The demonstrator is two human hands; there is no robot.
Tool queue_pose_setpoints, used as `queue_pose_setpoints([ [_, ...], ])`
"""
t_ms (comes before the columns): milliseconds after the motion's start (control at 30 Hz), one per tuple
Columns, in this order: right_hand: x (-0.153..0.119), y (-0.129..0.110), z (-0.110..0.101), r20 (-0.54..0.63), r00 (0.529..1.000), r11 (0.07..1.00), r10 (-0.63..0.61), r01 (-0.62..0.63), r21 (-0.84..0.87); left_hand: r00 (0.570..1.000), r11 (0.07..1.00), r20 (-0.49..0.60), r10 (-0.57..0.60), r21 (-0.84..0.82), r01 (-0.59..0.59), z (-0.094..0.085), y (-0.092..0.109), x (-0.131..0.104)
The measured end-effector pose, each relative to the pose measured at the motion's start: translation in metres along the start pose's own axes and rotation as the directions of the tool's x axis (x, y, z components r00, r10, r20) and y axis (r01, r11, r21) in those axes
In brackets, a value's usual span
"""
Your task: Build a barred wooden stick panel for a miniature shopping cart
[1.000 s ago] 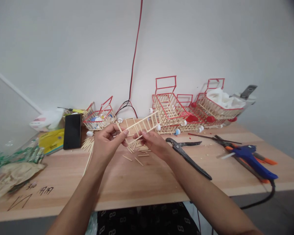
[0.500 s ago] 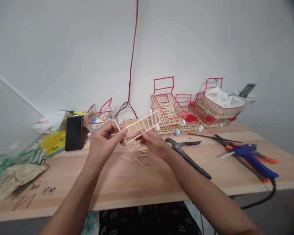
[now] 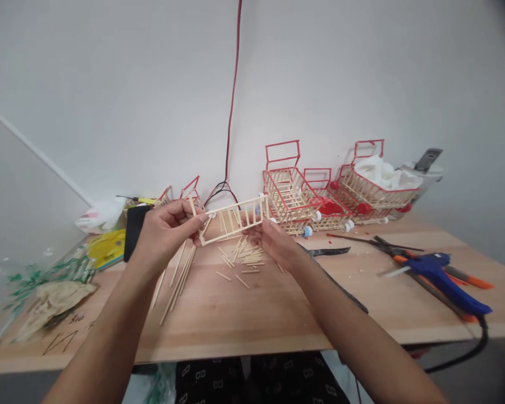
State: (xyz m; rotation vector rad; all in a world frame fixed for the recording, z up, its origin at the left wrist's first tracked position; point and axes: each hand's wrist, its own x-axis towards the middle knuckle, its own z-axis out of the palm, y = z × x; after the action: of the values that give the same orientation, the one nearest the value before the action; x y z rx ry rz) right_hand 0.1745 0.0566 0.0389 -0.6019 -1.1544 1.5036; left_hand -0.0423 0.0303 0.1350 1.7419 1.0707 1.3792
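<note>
Between my hands is a small frame of pale wooden sticks (image 3: pixel 234 220), with rungs like a ladder, raised above the table. My left hand (image 3: pixel 168 227) pinches its left end between thumb and fingers. At the right end, my right hand (image 3: pixel 275 238) grips the lower rail, its fingers partly hidden behind the frame. Below lies a pile of short cut sticks (image 3: pixel 250 258). Several longer sticks (image 3: pixel 180 280) lie on the table by my left forearm.
Miniature stick shopping carts (image 3: pixel 290 193) with red trim stand against the wall. Pliers (image 3: pixel 336 280) lie beside my right forearm, and a blue glue gun (image 3: pixel 441 280) is farther right. A black phone (image 3: pixel 134 227), a yellow packet (image 3: pixel 107 249) and plastic bags (image 3: pixel 29 286) are at left.
The frame has turned more level, and my right hand has shifted right along it toward its end. My left hand has moved slightly left, and longer sticks now show beside it.
</note>
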Motion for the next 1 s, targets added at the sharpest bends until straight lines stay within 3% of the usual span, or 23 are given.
queue_pose_setpoints([
  [133,0.001,-0.006,-0.004,-0.045,0.998,0.999,-0.043,0.043,-0.009,1.000,0.997,0.018,0.015,0.070,-0.016,-0.014,0.007,0.004],
  [333,0.002,-0.007,-0.009,-0.140,0.982,0.972,-0.130,0.099,-0.212,0.998,0.986,0.042,0.037,0.163,-0.043,-0.019,0.014,0.005],
  [733,0.004,-0.016,-0.014,-0.229,0.958,0.974,-0.172,0.130,-0.186,1.000,1.000,0.022,-0.019,-0.005,0.019,0.006,0.000,0.011],
  [1000,0.003,-0.018,-0.010,-0.328,0.933,0.984,-0.147,0.104,-0.146,0.983,0.983,0.021,-0.183,0.035,0.182,0.022,-0.014,0.003],
])
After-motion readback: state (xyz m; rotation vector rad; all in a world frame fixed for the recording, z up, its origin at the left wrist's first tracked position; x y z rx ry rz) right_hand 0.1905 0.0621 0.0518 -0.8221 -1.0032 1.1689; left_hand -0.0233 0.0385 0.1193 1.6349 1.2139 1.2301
